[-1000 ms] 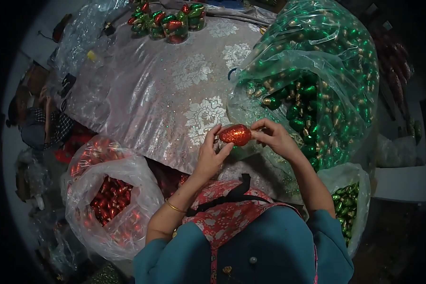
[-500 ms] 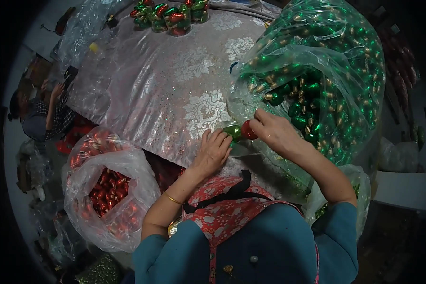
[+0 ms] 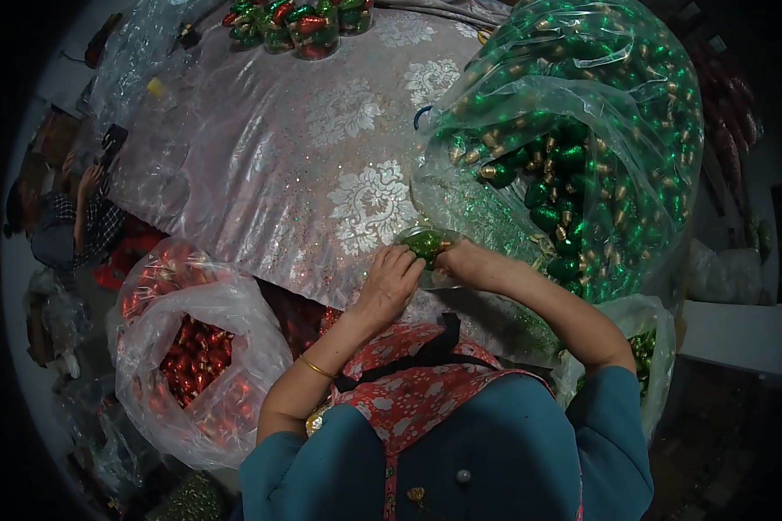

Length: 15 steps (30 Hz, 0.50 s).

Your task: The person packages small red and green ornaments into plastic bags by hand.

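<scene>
far left: another person [image 3: 69, 217] seated beside the table, head down, well apart from the work
red bag [image 3: 195, 347]: clear plastic sack at lower left, below the table edge, full of shiny red foil-wrapped bulb shapes
table cloth [image 3: 261, 165]: silvery-pink with white floral medallions, glittery
top edge: cluster of clear packs [image 3: 300, 17] holding mixed red and green pieces
left hand [image 3: 391, 280]: palm down at the near table edge, fingers curled onto the green piece; gold bangle on the wrist
green piece [image 3: 426, 245]: small, glossy green foil, oval, inside a clear wrapper; sits on the cloth between both hands
right hand [image 3: 469, 263]: closed on the other side of the piece, touching the left
green bag [image 3: 599, 130]: big clear sack on the right, packed with green pieces with gold tips, mouth just beside the hands
</scene>
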Motion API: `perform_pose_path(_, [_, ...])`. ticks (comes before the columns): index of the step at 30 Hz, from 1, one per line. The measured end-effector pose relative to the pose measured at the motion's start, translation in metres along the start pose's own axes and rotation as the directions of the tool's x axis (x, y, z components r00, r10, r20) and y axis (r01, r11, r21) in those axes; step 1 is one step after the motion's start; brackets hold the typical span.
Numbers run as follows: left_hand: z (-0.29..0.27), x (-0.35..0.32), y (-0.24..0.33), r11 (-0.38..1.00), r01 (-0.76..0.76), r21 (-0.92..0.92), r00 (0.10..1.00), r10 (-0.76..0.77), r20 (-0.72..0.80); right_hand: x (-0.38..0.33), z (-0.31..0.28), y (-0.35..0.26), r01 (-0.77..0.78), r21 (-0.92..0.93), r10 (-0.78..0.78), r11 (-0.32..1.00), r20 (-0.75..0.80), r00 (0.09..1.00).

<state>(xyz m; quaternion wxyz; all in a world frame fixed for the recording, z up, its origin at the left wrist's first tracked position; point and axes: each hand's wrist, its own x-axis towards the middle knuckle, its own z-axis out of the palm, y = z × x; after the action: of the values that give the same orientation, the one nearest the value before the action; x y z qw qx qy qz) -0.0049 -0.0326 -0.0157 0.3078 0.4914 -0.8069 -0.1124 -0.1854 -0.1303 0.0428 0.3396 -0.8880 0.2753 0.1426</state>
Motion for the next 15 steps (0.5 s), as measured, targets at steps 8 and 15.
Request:
perform_pose_path(8, [0.002, 0.004, -0.001, 0.999, -0.021, -0.024, 0.999, 0.022, 0.047, 0.031, 0.051, 0.035, 0.04, 0.12, -0.041, 0.992, 0.004, 0.999])
perform_pose_path(15, [-0.01, -0.002, 0.0, 0.997, 0.059, -0.047, 0.997, -0.056, 0.057, -0.005, -0.081, 0.076, -0.124, 0.389, 0.276, 0.913, -0.364, 0.89])
